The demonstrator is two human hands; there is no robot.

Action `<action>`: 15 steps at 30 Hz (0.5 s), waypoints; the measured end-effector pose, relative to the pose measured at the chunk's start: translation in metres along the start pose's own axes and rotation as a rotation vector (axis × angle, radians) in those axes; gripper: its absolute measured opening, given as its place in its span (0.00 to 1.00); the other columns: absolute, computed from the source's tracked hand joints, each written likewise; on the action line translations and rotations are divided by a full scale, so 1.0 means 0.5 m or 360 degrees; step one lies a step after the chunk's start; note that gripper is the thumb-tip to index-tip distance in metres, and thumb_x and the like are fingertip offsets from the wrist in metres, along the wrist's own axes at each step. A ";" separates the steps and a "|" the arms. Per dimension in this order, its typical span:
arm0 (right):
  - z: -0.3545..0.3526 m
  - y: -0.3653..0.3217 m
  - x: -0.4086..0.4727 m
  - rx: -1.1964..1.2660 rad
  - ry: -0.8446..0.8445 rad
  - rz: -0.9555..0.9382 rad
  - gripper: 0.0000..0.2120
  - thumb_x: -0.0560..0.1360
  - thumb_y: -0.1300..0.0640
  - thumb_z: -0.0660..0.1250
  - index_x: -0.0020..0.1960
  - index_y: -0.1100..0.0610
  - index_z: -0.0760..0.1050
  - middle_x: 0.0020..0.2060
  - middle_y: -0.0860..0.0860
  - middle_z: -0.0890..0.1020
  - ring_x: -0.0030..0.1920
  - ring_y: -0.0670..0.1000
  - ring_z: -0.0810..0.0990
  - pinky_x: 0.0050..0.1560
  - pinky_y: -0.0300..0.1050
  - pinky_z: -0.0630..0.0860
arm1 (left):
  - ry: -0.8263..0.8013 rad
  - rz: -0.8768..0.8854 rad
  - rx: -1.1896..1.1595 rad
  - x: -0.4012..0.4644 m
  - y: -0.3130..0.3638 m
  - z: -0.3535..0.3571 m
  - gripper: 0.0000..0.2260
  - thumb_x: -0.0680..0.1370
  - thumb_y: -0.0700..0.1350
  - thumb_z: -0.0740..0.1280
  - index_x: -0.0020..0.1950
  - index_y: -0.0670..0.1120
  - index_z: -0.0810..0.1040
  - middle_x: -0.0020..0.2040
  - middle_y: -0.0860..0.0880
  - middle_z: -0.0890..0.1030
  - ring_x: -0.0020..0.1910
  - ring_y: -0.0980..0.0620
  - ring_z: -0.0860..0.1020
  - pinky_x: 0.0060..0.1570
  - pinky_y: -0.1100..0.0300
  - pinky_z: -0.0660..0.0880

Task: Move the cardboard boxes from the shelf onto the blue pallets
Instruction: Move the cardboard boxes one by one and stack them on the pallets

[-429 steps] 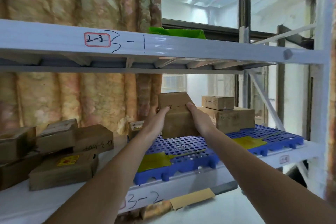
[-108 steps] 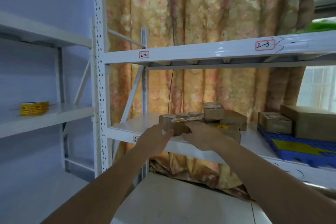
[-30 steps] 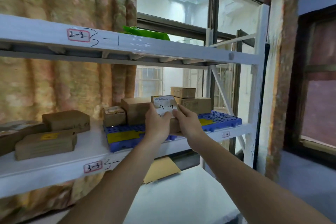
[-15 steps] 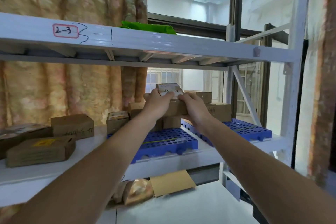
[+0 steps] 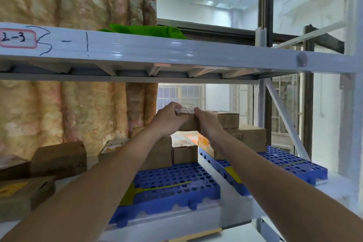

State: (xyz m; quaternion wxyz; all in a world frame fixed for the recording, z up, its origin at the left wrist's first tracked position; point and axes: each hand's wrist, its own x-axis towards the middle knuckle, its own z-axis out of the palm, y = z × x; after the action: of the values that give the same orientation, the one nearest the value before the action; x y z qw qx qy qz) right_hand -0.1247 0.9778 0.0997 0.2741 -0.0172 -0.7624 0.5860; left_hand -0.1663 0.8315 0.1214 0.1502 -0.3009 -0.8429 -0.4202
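Both hands grip one small cardboard box: the left hand curls round its left end, the right hand round its right, holding it above the boxes stacked at the back of the near blue pallet. The far blue pallet carries more boxes. The job looks partly done: this box is not yet set down, and several cardboard boxes remain on the white shelf at the left
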 end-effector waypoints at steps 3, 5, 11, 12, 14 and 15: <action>-0.004 0.018 0.013 -0.0143 0.0001 -0.0036 0.22 0.84 0.42 0.56 0.48 0.56 0.80 0.46 0.54 0.80 0.52 0.55 0.78 0.56 0.54 0.71 | -0.0082 -0.0035 0.0148 0.006 -0.019 -0.001 0.23 0.78 0.59 0.70 0.70 0.51 0.73 0.65 0.50 0.75 0.58 0.49 0.78 0.54 0.54 0.75; -0.008 0.032 0.021 -0.0211 -0.0057 -0.0009 0.21 0.83 0.41 0.56 0.44 0.54 0.79 0.45 0.54 0.80 0.51 0.55 0.78 0.53 0.53 0.70 | -0.0110 -0.0032 0.0214 0.007 -0.029 0.002 0.24 0.78 0.59 0.71 0.70 0.50 0.75 0.67 0.48 0.76 0.62 0.47 0.77 0.53 0.55 0.73; -0.006 0.057 0.048 -0.0312 -0.0251 0.0049 0.18 0.84 0.46 0.56 0.44 0.55 0.76 0.42 0.54 0.77 0.41 0.51 0.74 0.42 0.48 0.66 | -0.0107 -0.0053 0.0495 0.011 -0.050 0.011 0.25 0.77 0.58 0.72 0.71 0.49 0.77 0.72 0.47 0.76 0.67 0.49 0.76 0.58 0.58 0.71; -0.008 0.061 0.051 -0.0299 -0.0262 0.0065 0.17 0.84 0.46 0.57 0.43 0.54 0.75 0.40 0.53 0.77 0.40 0.51 0.74 0.40 0.47 0.66 | -0.0103 -0.0057 0.0523 0.009 -0.049 0.013 0.25 0.78 0.58 0.72 0.72 0.49 0.77 0.73 0.47 0.76 0.68 0.48 0.75 0.58 0.59 0.69; -0.009 0.069 0.059 -0.0266 -0.0287 0.0117 0.15 0.83 0.47 0.58 0.44 0.54 0.74 0.39 0.52 0.76 0.39 0.50 0.73 0.37 0.46 0.66 | -0.0096 -0.0061 0.0573 0.005 -0.050 0.015 0.26 0.78 0.60 0.71 0.72 0.50 0.77 0.73 0.47 0.76 0.68 0.48 0.75 0.58 0.58 0.69; -0.009 0.072 0.062 -0.0258 -0.0303 0.0136 0.15 0.82 0.46 0.58 0.45 0.55 0.74 0.39 0.52 0.76 0.39 0.50 0.74 0.37 0.46 0.66 | -0.0096 -0.0062 0.0598 0.003 -0.051 0.015 0.26 0.77 0.61 0.71 0.72 0.50 0.77 0.73 0.48 0.76 0.68 0.48 0.75 0.59 0.58 0.69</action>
State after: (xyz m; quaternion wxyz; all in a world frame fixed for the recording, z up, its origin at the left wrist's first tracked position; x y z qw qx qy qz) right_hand -0.1597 1.0038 0.0802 0.1731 -0.0159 -0.8284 0.5325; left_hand -0.1834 0.8263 0.1020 0.1702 -0.2636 -0.9163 -0.2490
